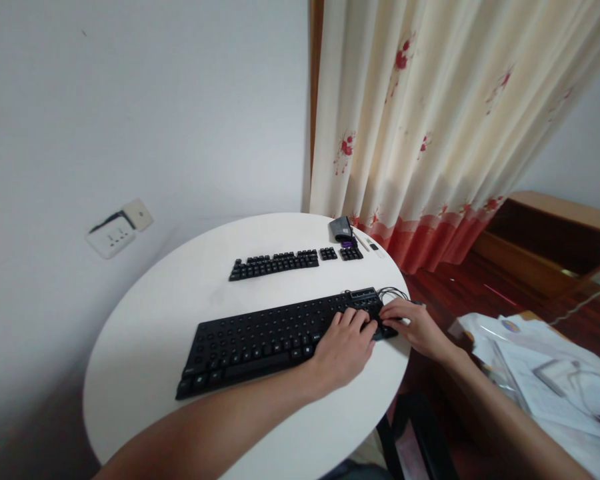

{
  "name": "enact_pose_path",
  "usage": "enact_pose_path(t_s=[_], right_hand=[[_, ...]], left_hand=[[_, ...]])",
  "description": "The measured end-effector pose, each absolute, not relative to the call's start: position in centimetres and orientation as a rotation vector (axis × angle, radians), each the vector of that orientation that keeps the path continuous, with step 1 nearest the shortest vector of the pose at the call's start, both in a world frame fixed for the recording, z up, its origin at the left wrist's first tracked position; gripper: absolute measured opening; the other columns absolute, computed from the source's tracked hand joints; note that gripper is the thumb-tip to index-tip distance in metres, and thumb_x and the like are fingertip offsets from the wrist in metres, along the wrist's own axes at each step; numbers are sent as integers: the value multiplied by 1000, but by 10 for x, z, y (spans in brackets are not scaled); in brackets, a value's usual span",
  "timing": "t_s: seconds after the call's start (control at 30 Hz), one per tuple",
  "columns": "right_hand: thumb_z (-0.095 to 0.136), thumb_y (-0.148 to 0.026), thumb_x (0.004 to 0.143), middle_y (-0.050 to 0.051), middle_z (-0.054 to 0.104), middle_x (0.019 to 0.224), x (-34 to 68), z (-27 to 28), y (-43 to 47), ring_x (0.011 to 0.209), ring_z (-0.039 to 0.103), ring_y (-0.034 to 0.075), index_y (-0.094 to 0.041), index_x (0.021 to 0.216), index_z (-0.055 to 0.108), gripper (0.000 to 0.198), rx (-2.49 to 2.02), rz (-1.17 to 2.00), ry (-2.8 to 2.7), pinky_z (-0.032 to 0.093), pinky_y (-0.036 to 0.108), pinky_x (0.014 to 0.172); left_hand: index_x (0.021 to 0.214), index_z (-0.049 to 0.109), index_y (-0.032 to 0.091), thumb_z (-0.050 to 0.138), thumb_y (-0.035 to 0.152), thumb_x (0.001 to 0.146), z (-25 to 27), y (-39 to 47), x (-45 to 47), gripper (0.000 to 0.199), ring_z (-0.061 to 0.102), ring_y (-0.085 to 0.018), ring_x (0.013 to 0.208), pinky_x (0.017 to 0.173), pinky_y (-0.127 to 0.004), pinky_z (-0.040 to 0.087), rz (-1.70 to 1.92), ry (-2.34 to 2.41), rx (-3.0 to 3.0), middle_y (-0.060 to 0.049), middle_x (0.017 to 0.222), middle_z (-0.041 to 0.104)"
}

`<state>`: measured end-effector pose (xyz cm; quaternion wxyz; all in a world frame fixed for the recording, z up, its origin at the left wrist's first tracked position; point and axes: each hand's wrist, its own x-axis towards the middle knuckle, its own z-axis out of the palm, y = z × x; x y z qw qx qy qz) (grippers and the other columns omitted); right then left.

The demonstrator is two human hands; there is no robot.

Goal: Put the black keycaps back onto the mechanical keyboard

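Observation:
A black keyboard (260, 340) lies at a slant on the white round table (145, 320), with many of its keycaps off and bare key stems showing. My left hand (344, 347) rests on its right part, fingers apart and bent over the number-pad area. At the keyboard's right end is my right hand (411, 325), its fingertips pinched together close to the left ones. Whatever sits between those fingertips is too small to make out. Behind the keyboard, loose black keycaps (275, 265) stand sorted in rows, with two smaller blocks to their right.
A dark grey folded pouch (341, 229) and small items lie near the table's back right edge. A black cable (394, 292) loops by the keyboard's right corner. Papers and plastic bags (545, 373) are piled at right. Curtains (405, 133) hang behind the table.

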<state>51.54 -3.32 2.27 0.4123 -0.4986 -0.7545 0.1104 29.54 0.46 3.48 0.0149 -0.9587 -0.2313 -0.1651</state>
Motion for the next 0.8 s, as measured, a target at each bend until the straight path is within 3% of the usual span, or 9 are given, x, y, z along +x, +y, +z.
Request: enact_pose_path(t_s=[0.27, 0.57, 0.8], right_hand=[[59, -25, 92, 9, 71, 89, 513, 22, -33, 85, 66, 22, -22, 85, 73, 17, -1244, 242, -1958, 57, 37, 76], [56, -21, 93, 10, 65, 105, 508, 6, -49, 100, 60, 23, -21, 96, 69, 14, -1332, 42, -1956, 52, 40, 87], [56, -18, 93, 9, 62, 106, 499, 0, -49, 103, 57, 24, -21, 89, 67, 12, -1367, -28, -1884, 49, 42, 90]], left_hand=[[128, 52, 22, 49, 35, 97, 36, 4, 295, 34, 46, -25, 107, 88, -41, 41, -517, -723, -2985, -7, 116, 54], [126, 53, 21, 49, 34, 97, 36, 2, 295, 33, 45, -25, 108, 88, -42, 41, -551, -718, -2975, -6, 120, 55], [118, 57, 20, 45, 33, 98, 36, 3, 297, 27, 47, -25, 104, 84, -41, 41, -559, -717, -2998, -6, 111, 58]])
